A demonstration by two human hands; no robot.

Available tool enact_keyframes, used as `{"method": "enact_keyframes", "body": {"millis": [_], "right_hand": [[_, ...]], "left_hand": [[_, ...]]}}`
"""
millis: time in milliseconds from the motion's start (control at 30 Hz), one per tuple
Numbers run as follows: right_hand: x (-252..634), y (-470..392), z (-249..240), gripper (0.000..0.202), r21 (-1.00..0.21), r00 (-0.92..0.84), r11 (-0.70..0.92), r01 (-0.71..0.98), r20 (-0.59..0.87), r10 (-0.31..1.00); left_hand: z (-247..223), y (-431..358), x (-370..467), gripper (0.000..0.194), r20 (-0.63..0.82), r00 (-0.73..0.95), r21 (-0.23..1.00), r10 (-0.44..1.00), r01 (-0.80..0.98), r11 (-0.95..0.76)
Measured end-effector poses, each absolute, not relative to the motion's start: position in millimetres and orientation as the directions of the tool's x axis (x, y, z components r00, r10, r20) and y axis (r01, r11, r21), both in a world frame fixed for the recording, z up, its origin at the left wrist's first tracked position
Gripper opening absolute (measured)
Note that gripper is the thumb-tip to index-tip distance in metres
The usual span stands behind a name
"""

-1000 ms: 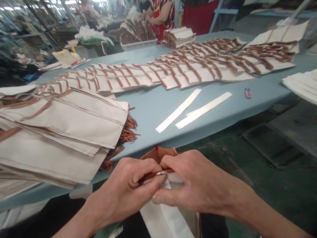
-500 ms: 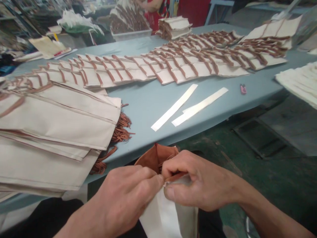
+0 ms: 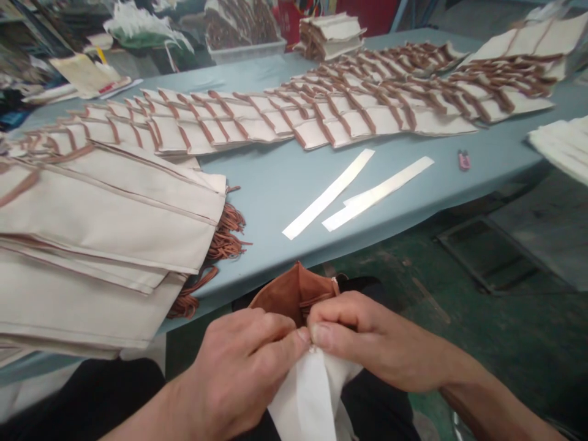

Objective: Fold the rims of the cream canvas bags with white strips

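A cream fabric bag [image 3: 287,398] with a brown lining [image 3: 280,294] is held over the lap, its opening facing up. My left hand [image 3: 250,361] pinches the bag's edge from the left. From the right, my right hand [image 3: 362,337] grips the same edge, and the fingertips of both hands nearly touch. A white strip [image 3: 315,398] hangs down the bag's outside, just below the fingertips. Part of the rim is hidden behind the fingers.
On the blue table [image 3: 248,159] lie loose white strips [image 3: 328,195], a small pink tool [image 3: 463,160] and long rows of cream and brown pieces [image 3: 266,116]. Large cream panels [image 3: 138,208] with brown cords [image 3: 227,236] are stacked at the left.
My right hand's thumb and fingers have closed together at the rim, beside my left fingertips. The bag's right side has folded inward. The view has shifted slightly, and the person behind the table is no longer visible.
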State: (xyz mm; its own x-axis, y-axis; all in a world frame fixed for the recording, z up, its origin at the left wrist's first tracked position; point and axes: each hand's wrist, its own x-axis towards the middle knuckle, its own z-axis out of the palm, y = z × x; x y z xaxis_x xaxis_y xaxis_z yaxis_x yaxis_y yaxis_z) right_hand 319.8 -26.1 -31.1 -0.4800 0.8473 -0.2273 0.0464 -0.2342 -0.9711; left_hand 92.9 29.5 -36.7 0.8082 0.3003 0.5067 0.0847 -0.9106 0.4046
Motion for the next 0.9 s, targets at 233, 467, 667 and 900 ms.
{"method": "enact_keyframes", "body": {"millis": [233,467,667,900], "right_hand": [[323.8,-40.1,1.7,0.041,-0.635,-0.506,0.516,0.575,0.219,0.834],[320.9,-46.5,0.9,0.041,-0.42,-0.502,0.638,0.645,0.397,0.768],[324.5,-46.9,0.3,0.043,-0.57,-0.48,0.571,0.591,0.321,0.817],[322.5,-49.2,-0.2,0.019,-0.828,-0.344,0.314,0.465,0.158,0.925]], "left_hand": [[-3.7,30.3,83.7,0.032,0.16,0.831,0.731,0.533,0.263,-0.63],[10.4,44.6,103.9,0.044,-0.064,0.941,0.802,0.333,0.247,-0.544],[11.8,46.5,104.9,0.044,-0.156,0.942,0.863,0.296,0.276,-0.423],[8.0,33.3,106.4,0.017,-0.152,0.879,0.818,0.451,0.368,-0.442]]}}
